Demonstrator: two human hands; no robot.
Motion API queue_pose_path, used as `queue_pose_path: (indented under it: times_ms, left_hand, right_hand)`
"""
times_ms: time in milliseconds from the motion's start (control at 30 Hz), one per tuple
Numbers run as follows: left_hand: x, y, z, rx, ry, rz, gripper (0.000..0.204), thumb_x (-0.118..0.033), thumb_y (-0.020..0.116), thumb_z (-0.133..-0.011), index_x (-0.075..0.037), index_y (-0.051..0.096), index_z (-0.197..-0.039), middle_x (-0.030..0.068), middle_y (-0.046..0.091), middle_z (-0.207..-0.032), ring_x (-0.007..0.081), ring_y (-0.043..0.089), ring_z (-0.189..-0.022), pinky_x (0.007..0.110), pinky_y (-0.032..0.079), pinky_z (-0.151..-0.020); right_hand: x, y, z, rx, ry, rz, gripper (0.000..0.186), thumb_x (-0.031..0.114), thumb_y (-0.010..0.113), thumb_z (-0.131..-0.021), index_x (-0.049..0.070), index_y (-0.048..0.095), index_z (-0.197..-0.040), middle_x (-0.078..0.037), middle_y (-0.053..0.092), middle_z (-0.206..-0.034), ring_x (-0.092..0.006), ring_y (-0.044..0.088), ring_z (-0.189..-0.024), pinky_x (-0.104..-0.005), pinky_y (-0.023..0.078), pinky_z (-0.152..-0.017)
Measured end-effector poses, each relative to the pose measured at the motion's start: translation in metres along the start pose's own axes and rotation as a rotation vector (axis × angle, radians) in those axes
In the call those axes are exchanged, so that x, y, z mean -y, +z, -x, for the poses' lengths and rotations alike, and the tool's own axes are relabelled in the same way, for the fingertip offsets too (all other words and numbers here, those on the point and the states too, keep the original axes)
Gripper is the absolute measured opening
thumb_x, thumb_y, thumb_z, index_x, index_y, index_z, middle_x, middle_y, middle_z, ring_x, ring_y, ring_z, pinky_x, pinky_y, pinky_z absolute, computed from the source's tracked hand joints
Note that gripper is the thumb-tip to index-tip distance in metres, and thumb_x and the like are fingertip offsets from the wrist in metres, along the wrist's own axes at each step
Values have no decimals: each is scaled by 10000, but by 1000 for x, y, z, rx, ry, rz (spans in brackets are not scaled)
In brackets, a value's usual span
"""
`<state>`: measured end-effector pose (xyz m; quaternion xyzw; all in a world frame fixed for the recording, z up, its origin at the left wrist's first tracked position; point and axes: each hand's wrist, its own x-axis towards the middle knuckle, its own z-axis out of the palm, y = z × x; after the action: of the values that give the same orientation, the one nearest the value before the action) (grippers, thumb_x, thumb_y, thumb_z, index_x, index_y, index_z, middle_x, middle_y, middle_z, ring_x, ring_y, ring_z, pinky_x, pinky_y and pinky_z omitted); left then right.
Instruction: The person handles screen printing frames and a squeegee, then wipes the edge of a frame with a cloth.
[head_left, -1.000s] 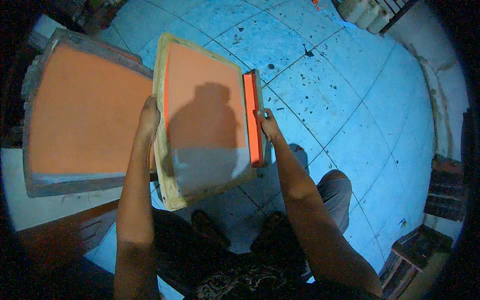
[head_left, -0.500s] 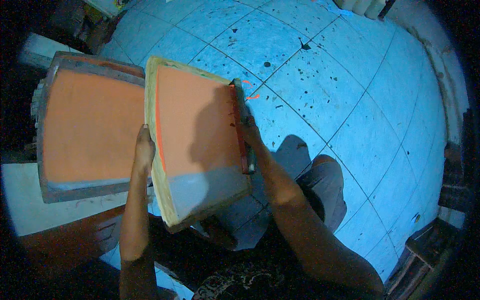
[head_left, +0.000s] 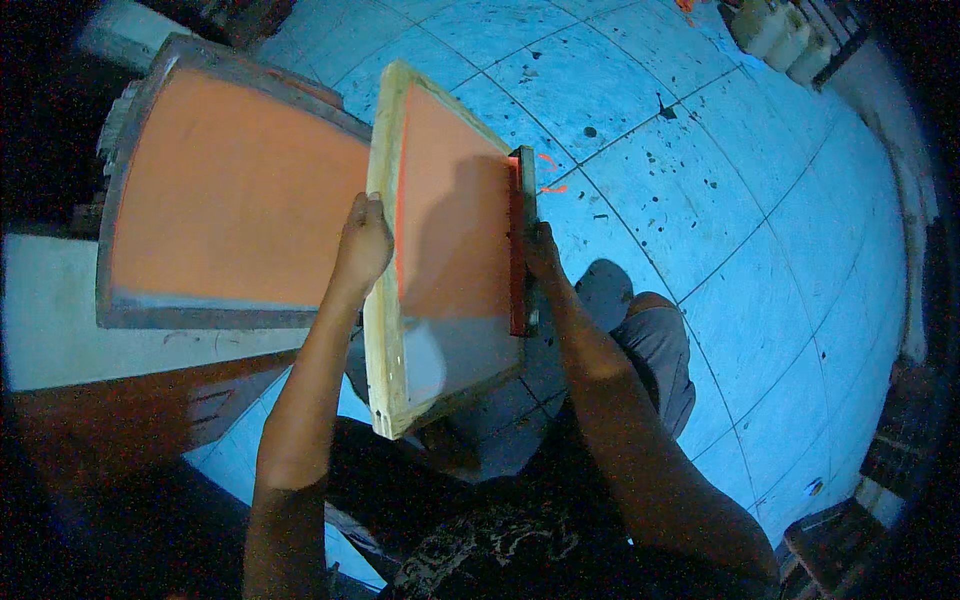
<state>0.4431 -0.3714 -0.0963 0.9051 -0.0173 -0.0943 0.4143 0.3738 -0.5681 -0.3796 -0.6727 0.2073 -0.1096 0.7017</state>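
A blue-lit tiled floor (head_left: 740, 270) spreads across most of the view. At the left, a pale tabletop (head_left: 60, 320) carries a dark-edged frame (head_left: 235, 200) with an orange panel and a greyish strip along its near side. In front of the person, tilted over the floor, is the pale wooden frame (head_left: 450, 240), its panel orange above and grey below, a shadow across it; it overlaps the dark-edged frame in view. Several pale containers (head_left: 780, 40) stand at the upper right. A long, narrow bar (head_left: 518, 260), dark and reddish, lies along the pale frame's right side. The left hand (head_left: 365, 245) grips the frame's left edge; the right hand (head_left: 543, 252) is closed around the bar, its fingers partly hidden in shade. Smallest are bright orange marks (head_left: 553, 188) and scattered dark specks (head_left: 652, 180) on the floor.
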Motion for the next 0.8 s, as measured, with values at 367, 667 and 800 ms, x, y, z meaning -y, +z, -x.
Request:
queue_pose_path:
  times_ms: [367,667,800]
  left_hand:
    - [17,32,-18,25,-1,35,366,-345,360,-932,-1,440,-1029,179,559,-821,306,558,-706,401,460,-631]
    - [-31,57,8,-21,162,-52,415,-342,403,-907,59,351,-996,361,553,-886,499,549,-864,521,437,-730]
    - [-39,49,6,13,182,-186,450,-339,521,-855,44,333,-997,336,566,-889,489,560,-856,512,448,-715]
  right_hand:
    - [19,7,-14,116,-56,-28,233,230,538,-880,79,434,-1025,-41,475,-790,-124,422,-699,-302,382,-582]
    - [139,-7,4,255,74,-248,270,268,535,-889,92,434,-1067,-52,530,-826,-116,492,-719,-272,397,-572]
    - [199,-4,20,251,96,-289,304,295,532,-889,99,435,-1101,-72,545,-836,-134,512,-742,-298,417,-615]
